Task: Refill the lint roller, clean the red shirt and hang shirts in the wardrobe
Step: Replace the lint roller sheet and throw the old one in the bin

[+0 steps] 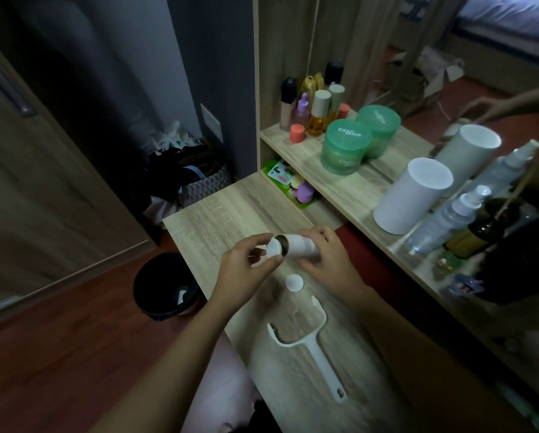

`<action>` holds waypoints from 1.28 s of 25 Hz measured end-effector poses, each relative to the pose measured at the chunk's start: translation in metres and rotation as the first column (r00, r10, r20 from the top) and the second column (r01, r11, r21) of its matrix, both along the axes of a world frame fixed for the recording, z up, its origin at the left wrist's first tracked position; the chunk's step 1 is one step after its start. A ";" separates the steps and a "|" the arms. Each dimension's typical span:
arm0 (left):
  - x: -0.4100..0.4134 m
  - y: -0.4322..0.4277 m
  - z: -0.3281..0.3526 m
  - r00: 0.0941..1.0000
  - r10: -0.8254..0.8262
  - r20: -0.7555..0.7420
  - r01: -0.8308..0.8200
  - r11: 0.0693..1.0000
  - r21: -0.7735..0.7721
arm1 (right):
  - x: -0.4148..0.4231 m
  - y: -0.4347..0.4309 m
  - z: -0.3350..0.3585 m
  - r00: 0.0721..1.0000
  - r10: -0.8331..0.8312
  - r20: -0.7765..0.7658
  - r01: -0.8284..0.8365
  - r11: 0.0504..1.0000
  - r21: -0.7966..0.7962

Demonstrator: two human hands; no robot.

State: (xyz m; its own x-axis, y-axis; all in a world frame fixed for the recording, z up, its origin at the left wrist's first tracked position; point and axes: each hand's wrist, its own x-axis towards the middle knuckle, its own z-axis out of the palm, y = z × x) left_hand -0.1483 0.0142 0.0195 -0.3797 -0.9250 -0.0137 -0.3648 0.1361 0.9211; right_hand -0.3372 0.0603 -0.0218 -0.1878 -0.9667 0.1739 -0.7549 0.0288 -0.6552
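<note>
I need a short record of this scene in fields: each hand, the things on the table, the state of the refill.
right hand: grips the white lint roll with brown cardboard core
left hand: pinches a small white round plastic cap at the open end of the roll
wooden table: second white round cap lying loose; white plastic roller handle, empty
floor: black round bin beside the table
refill: roll not yet on the handle

roll (299, 245) above desk (218, 214) | cap (294, 282) before roll | handle (312, 345) nearest
</note>
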 end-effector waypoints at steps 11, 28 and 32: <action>0.004 0.001 0.005 0.999 -0.001 0.048 0.008 0.989 -0.147 | 0.014 0.006 0.018 0.998 0.050 -0.038 -0.050 0.999 -0.010; 0.034 0.002 0.030 0.926 0.331 -0.180 -0.340 0.940 -0.018 | 0.036 -0.007 -0.052 0.893 0.294 -0.340 -0.044 0.809 0.586; 0.048 -0.004 0.025 0.856 0.420 -0.302 -0.380 0.907 0.184 | 0.039 -0.007 -0.053 0.901 0.232 -0.367 -0.017 0.863 0.505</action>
